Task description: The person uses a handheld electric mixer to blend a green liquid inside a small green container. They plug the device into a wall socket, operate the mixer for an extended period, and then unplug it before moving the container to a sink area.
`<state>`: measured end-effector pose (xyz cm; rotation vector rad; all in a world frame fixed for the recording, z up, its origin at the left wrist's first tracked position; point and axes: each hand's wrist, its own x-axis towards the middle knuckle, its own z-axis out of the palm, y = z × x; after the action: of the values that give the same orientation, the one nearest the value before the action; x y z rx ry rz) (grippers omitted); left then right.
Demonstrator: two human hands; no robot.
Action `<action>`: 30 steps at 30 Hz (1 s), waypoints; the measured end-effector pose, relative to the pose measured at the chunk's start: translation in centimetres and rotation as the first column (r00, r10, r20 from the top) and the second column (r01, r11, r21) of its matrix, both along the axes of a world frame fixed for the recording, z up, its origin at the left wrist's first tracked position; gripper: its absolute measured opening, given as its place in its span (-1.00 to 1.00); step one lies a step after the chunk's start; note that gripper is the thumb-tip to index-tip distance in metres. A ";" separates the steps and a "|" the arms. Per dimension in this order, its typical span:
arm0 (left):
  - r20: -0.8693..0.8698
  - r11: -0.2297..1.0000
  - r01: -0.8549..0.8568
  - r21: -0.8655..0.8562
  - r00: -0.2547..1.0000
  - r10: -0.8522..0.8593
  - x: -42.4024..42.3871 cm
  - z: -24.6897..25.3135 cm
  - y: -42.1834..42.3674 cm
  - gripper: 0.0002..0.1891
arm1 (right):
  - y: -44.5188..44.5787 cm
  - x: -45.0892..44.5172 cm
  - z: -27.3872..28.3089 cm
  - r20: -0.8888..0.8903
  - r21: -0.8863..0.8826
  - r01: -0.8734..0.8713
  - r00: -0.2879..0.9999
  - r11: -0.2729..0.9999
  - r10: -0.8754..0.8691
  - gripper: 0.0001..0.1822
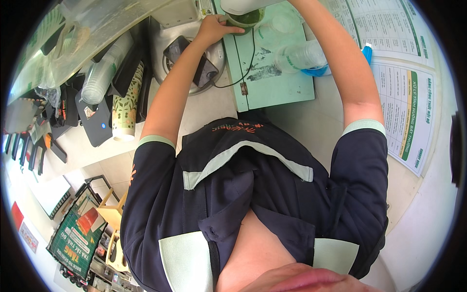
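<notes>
My left hand (pixel 215 31) grips the side of a cup (pixel 251 21) holding dark green stuff, its thumb along the rim. Over the cup's far part reaches the rounded end of a white appliance (pixel 246 4), cut off by the top edge. My right forearm (pixel 341 54) runs up out of the picture, so the right hand is out of view. The cup is at the pale green board (pixel 271 87), which has a hinge and worn dark patches. Under my left forearm lies a dark phone (pixel 207 73), partly covered, with a black cable plugged in.
Clear plastic cups (pixel 299 57) lie on the board above a blue object (pixel 316 71). At left are stacked clear cups (pixel 95 87), patterned paper cups (pixel 127 100) and black holders (pixel 126 69). The phone rests over a round steel plate (pixel 191 89). Printed sheets (pixel 401 113) cover the right side.
</notes>
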<state>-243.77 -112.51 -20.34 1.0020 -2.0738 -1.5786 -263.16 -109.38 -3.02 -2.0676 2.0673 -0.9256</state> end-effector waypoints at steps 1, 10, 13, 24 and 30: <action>-0.003 1.000 0.002 -0.011 1.000 -0.002 0.0 -0.2 -0.1 -0.45 | 0.0 0.0 0.0 -0.003 0.017 0.001 1.000 1.000 -0.001 -0.40; 0.051 0.999 0.004 -0.031 0.999 -0.002 0.1 0.5 0.0 -0.45 | 0.0 -0.6 0.5 -0.016 0.063 0.019 1.000 0.998 -0.018 -0.41; 0.023 0.999 -0.003 -0.045 1.000 0.004 0.1 0.0 -0.1 -0.46 | -0.2 -1.1 0.2 -0.063 -0.031 -0.035 0.997 0.999 0.033 -0.46; 0.074 0.998 0.023 -0.051 0.997 -0.019 0.2 1.0 0.1 -0.47 | -0.4 -3.8 -1.0 -0.447 -0.124 -0.163 0.890 0.979 0.092 -0.71; 0.056 0.999 0.017 -0.051 0.998 -0.014 0.1 0.6 0.1 -0.47 | 0.0 -2.9 -0.3 -0.452 -0.078 -0.132 0.888 0.988 0.083 -0.65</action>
<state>-243.63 -112.42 -19.70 1.0248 -2.1531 -1.5126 -266.08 -109.35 -3.35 -2.6299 2.1007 -0.5921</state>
